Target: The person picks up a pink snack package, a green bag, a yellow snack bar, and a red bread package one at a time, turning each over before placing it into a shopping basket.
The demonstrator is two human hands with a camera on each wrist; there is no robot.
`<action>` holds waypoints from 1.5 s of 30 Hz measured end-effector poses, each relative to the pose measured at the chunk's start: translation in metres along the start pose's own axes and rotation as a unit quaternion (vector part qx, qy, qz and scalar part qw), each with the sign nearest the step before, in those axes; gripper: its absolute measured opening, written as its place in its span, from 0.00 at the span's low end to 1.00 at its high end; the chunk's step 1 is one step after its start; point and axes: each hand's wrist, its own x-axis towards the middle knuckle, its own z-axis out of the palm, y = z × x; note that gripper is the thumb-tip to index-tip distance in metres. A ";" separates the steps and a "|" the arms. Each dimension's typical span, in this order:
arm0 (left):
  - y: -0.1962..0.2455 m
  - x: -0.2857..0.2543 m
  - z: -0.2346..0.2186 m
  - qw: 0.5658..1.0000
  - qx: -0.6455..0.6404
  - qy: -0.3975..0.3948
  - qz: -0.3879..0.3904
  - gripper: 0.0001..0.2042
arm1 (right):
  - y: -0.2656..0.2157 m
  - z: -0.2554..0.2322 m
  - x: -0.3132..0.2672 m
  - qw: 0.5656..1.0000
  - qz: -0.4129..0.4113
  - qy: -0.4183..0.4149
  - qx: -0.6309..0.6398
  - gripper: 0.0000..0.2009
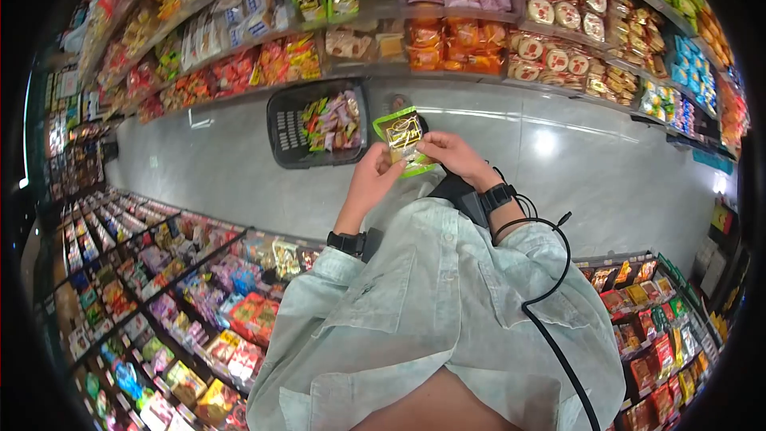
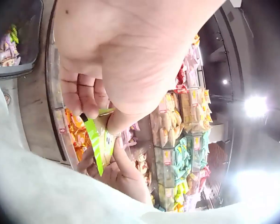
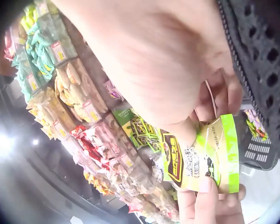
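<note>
In the head view both hands hold a green snack packet (image 1: 403, 134) up in front of the chest. My left hand (image 1: 381, 169) pinches its lower left edge and my right hand (image 1: 435, 148) pinches its right side. The left wrist view shows the left hand (image 2: 107, 107) gripping the packet (image 2: 99, 140) edge-on, with the right hand's fingers (image 2: 121, 175) below. From the right wrist, the right hand (image 3: 186, 130) is seen pinching the packet's (image 3: 200, 156) top while the left hand's thumb (image 3: 205, 196) presses on its bottom edge.
A black shopping basket (image 1: 287, 124) with wrapped sweets sits on the grey floor just beyond the hands; it also shows as the basket (image 2: 18, 70) and basket (image 3: 259, 149). Stocked snack shelves (image 1: 479, 32) line the far side, and low shelves (image 1: 183, 295) stand close on the near side.
</note>
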 end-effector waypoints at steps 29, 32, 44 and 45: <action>-0.175 -0.235 -0.110 0.946 -0.230 0.219 0.069 0.13 | 0.122 0.225 0.005 0.971 0.094 -0.130 -0.178 0.06; -0.191 -0.251 -0.132 0.969 -0.154 0.191 -0.040 0.11 | 0.114 0.252 0.007 0.965 0.120 -0.105 -0.207 0.05; -0.199 -0.263 -0.134 0.932 -0.321 0.165 0.037 0.32 | 0.117 0.278 0.040 0.944 0.181 -0.139 -0.236 0.06; -0.193 -0.260 -0.141 0.926 -0.333 0.173 0.035 0.32 | 0.114 0.282 0.052 0.946 0.181 -0.152 -0.220 0.06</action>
